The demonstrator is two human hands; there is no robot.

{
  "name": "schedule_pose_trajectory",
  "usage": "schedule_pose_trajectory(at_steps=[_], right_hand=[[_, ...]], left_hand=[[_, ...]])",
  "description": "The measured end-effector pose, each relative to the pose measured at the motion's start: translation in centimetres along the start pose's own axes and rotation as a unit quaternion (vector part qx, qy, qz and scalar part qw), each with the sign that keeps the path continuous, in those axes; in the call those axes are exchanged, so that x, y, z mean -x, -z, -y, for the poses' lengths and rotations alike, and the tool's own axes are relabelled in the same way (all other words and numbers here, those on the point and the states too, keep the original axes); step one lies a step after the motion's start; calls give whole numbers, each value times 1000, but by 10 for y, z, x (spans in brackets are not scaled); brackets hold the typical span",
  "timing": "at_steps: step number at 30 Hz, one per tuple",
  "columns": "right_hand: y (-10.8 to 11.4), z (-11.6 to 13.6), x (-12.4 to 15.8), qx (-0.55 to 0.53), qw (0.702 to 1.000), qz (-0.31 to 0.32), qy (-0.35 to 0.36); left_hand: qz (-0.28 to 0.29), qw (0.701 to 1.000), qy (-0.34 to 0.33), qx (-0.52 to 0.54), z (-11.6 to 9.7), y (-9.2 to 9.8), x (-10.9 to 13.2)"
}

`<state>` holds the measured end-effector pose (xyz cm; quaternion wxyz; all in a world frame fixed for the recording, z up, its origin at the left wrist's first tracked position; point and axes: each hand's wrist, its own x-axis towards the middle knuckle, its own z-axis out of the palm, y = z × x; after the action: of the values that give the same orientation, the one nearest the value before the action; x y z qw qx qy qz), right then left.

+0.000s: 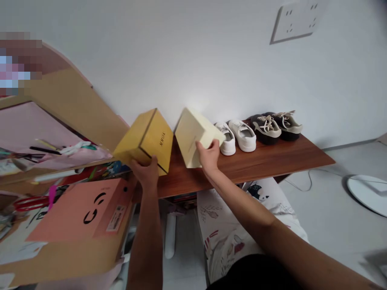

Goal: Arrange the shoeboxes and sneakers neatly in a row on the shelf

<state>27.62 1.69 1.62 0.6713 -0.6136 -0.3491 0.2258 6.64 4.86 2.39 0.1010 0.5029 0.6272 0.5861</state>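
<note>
**Two boxes in hand, four shoes standing on the board**

Progress, judged from how things lie: mid-handling. Yellow box and cream box are both over the left half of the red-brown board, against or close to the wall. Both tilt; neither is let go. Whether their undersides bear on the board, cannot tell. Setting them square and releasing them looks undone. The shoes seem to be in order: paired, upright, toes to the wall, no hand on them.

Left hand: clamped on the near lower corner of the yellow box, some fingers hidden beneath. Right hand: clamped on the near corner of the cream box, thumb on the front face. Hands well apart from each other. Facing edges of the two boxes come very close; contact unclear.

Count:
- Boxes held: two, one per hand.
- White shoes: two, just right of the cream box, which hides part of the nearer one.
- Dark shoes: two, pale laces, right of the white pair.
- Pink box: one, on the cluttered desk at left, untouched.
- Outlet plate: one, high on the wall.
- White disc: one, on the floor at right, near a thin cable.

Desk clutter: too jumbled to count.
</note>
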Motion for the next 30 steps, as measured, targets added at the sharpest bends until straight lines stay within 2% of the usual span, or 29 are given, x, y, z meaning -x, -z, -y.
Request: schedule_pose_trajectory(at_steps=[1,2,3,5,7,10,13,17,20,22,23,25,27,28,29,30], right_hand=[[4,4,-2,71,992,56,93],[7,5,-3,143,966,116,180],[10,4,-3,210,929,171,253],[15,-5,1,314,853,243,340],[17,-22,9,376,804,271,372],[20,-50,21,415,765,300,391],[21,-69,24,424,747,322,397],[18,-77,17,417,740,338,405],[16,-78,14,408,745,342,403],[22,-78,18,385,762,336,398],[28,-78,21,364,774,330,400],[49,-80,25,314,802,307,405],[80,-83,21,276,838,256,394],[97,-85,14,269,860,215,376],[115,-87,4,268,882,163,351],[131,-88,-10,274,901,104,320]], left_hand=[[30,995,-63,-68,-2,3,6],[61,982,-121,-129,-1,6,11],[90,965,-168,-181,1,8,17],[156,926,-226,-259,10,10,25],[211,889,-250,-319,24,10,32],[280,846,-267,-367,45,5,37],[313,840,-275,-349,59,-3,40],[301,883,-237,-272,65,-9,41],[283,924,-177,-186,64,-10,39],[232,962,-100,-104,60,-10,36],[187,979,-57,-65,56,-10,35],[79,997,4,-15,44,-14,37],[-2,1000,10,-2,22,-24,49],[-16,1000,-2,3,9,-32,61],[-6,1000,-23,9,-6,-43,76],[28,998,-49,25,-23,-56,95]])
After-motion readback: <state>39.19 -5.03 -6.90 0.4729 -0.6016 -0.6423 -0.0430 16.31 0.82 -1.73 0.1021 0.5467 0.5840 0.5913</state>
